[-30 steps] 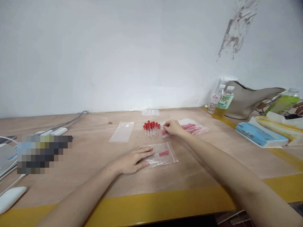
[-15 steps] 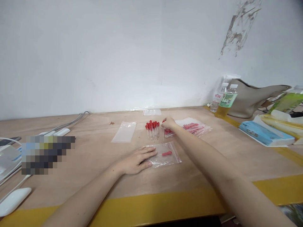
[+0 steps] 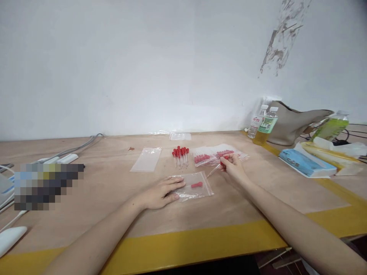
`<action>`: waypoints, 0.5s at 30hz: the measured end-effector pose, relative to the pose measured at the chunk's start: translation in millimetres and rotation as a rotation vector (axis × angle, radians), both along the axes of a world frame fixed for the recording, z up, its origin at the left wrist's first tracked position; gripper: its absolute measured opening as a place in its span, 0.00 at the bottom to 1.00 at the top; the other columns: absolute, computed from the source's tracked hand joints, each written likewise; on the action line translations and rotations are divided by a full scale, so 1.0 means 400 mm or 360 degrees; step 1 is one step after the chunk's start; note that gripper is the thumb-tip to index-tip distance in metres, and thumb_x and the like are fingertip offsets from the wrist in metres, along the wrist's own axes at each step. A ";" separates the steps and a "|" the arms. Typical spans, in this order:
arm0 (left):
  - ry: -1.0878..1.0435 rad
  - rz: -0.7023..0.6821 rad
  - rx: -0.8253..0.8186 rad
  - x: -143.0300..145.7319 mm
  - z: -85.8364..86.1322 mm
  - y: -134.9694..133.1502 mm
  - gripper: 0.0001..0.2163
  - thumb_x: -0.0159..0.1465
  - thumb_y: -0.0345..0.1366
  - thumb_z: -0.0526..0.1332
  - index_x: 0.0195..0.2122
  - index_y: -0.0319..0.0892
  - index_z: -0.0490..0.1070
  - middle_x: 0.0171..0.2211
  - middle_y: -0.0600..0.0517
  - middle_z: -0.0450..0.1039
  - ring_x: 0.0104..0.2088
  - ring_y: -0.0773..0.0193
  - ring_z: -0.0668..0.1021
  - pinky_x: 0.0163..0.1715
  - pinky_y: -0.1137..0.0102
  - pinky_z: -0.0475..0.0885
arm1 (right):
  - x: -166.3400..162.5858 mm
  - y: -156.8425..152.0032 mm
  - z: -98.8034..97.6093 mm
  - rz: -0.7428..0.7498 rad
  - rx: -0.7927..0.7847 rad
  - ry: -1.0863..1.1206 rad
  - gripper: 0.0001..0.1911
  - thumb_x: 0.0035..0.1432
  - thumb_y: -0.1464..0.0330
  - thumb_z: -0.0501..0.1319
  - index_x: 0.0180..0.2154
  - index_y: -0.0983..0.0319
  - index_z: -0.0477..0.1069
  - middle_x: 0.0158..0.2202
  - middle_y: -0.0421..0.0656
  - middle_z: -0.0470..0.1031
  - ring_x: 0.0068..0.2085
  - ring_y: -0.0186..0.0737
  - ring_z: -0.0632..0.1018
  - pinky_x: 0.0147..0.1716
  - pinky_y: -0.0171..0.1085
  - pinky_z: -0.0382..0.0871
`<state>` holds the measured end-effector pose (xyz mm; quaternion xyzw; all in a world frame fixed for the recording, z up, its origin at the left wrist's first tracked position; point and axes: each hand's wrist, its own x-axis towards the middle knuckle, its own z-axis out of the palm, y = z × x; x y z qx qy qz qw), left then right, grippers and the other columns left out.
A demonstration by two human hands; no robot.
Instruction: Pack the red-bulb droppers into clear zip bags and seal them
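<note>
On the table (image 3: 169, 220), the left hand (image 3: 161, 194) is lying flat, fingers spread, over the left end of a clear bag (image 3: 196, 194), where a red bulb (image 3: 197, 185) is showing through. The right hand (image 3: 233, 166) is pinching a dropper (image 3: 215, 169) by its red end, its tip pointing at the bag's right edge; the hands are working apart. Beyond, I am seeing loose droppers (image 3: 180, 153) bunching together and packed bags (image 3: 203, 157) lying just to their right. At far right, from my remote post, I am reading what is looking like "C&S" on the blue tissue pack (image 3: 308, 164). A green label (image 3: 268, 125) is wrapping the front bottle (image 3: 260, 138); red characters (image 3: 256, 120) are marking the rear bottle (image 3: 252, 133), too small for reading.
</note>
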<state>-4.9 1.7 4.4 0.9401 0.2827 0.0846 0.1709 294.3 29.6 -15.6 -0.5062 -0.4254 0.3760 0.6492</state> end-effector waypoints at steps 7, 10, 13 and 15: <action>0.0008 -0.0001 0.0039 -0.001 -0.004 0.001 0.20 0.64 0.44 0.49 0.58 0.51 0.53 0.60 0.54 0.50 0.59 0.60 0.54 0.57 0.62 0.50 | -0.036 -0.017 -0.003 0.0113 -0.0034 0.0274 0.18 0.39 0.64 0.65 0.28 0.60 0.57 0.18 0.33 0.68 0.19 0.28 0.70 0.18 0.28 0.63; -0.0014 -0.0006 0.0023 -0.001 -0.003 0.000 0.20 0.64 0.44 0.49 0.58 0.51 0.53 0.60 0.54 0.50 0.59 0.60 0.55 0.57 0.61 0.51 | -0.044 -0.029 -0.009 0.0234 -0.0109 0.0366 0.18 0.39 0.66 0.66 0.28 0.60 0.57 0.19 0.33 0.68 0.19 0.28 0.71 0.19 0.28 0.64; -0.0030 -0.0006 0.0009 -0.001 -0.004 0.000 0.21 0.64 0.44 0.49 0.58 0.51 0.53 0.60 0.53 0.50 0.59 0.59 0.55 0.57 0.61 0.51 | -0.051 -0.038 -0.015 0.0328 -0.0202 0.0380 0.16 0.41 0.67 0.66 0.28 0.60 0.58 0.20 0.35 0.69 0.20 0.28 0.71 0.19 0.28 0.66; -0.0022 0.0000 0.0019 -0.001 -0.005 0.001 0.21 0.64 0.44 0.49 0.58 0.51 0.53 0.60 0.53 0.50 0.59 0.60 0.55 0.57 0.61 0.50 | -0.053 -0.042 -0.016 0.0334 -0.0250 0.0371 0.15 0.42 0.68 0.66 0.27 0.60 0.58 0.20 0.35 0.70 0.19 0.28 0.71 0.18 0.27 0.66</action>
